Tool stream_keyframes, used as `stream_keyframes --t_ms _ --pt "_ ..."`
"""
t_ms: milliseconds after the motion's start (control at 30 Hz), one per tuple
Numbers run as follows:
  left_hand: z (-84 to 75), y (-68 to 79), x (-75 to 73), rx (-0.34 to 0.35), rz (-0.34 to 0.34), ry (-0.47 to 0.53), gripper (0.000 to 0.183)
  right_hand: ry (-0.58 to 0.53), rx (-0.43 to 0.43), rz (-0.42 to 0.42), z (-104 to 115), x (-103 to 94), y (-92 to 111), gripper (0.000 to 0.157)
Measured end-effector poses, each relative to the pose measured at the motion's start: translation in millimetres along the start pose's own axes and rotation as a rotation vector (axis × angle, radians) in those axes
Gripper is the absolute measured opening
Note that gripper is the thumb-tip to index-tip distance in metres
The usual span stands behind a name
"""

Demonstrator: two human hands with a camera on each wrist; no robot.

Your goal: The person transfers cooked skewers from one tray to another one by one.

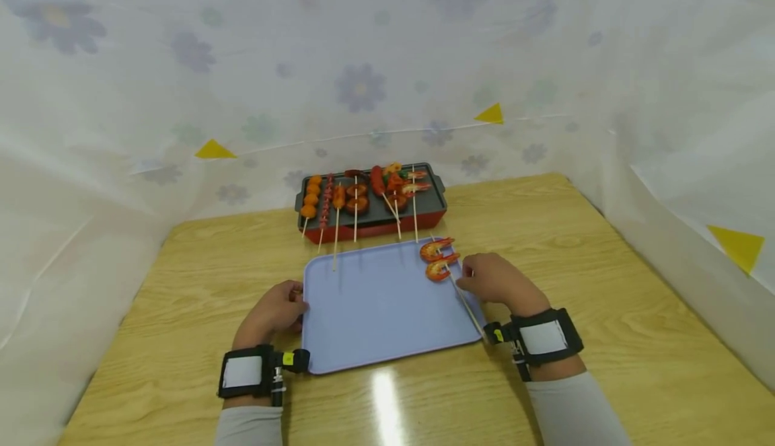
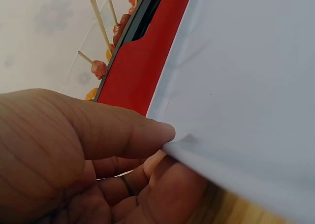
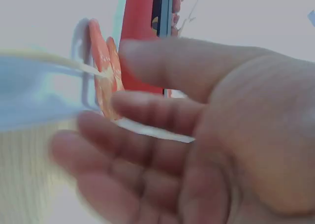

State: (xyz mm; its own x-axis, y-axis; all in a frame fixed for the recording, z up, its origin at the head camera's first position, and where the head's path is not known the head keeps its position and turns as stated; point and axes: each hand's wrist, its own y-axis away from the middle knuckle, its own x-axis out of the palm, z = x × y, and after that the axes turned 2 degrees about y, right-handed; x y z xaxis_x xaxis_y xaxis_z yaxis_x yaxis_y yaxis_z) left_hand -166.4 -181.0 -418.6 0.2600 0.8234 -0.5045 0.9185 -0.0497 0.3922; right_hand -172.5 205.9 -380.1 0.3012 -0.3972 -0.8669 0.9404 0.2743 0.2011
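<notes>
A pale lavender tray [image 1: 375, 311] lies on the table. My left hand [image 1: 275, 311] pinches its left rim, and in the left wrist view the thumb [image 2: 152, 133] presses on top with fingers curled beneath. Along the tray's right side rests a skewer with two red-orange prawns [image 1: 437, 270], its stick slanting toward the near right corner. Beside that side is my right hand [image 1: 496, 281]. In the right wrist view its thumb and loosely bent fingers [image 3: 142, 106] are spread apart with nothing gripped, close to the prawns [image 3: 107, 81].
Behind the tray stands a red grill with a black top [image 1: 375, 231], bearing several skewers: orange balls [image 1: 311, 197], a sausage [image 1: 377, 180], round brown slices [image 1: 356, 204] and more prawns [image 1: 414, 188]. Some sticks overhang its front. A flowered white curtain [image 1: 360, 89] hangs behind the wooden table [image 1: 200, 271].
</notes>
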Motion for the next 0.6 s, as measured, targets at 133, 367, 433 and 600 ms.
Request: stream_keyframes --t_ms 133,367,433,600 --pt "0.7 -0.2 -0.6 0.014 0.004 0.002 0.044 0.056 -0.133 -0.238 0.7 -1.1 -4.5 0.012" --pt "2.3 -1.0 -0.1 0.021 0.004 0.012 0.044 0.188 -0.286 -0.342 6.0 3.1 -12.3 0.052" --pt "2.7 -1.5 0.0 0.024 0.003 0.013 0.043 0.250 -0.274 -0.325 8.6 5.5 -13.1 0.067" --pt "3.4 -2.1 0.2 0.031 0.000 0.017 0.043 0.342 -0.222 -0.291 16.2 9.7 -10.9 0.088"
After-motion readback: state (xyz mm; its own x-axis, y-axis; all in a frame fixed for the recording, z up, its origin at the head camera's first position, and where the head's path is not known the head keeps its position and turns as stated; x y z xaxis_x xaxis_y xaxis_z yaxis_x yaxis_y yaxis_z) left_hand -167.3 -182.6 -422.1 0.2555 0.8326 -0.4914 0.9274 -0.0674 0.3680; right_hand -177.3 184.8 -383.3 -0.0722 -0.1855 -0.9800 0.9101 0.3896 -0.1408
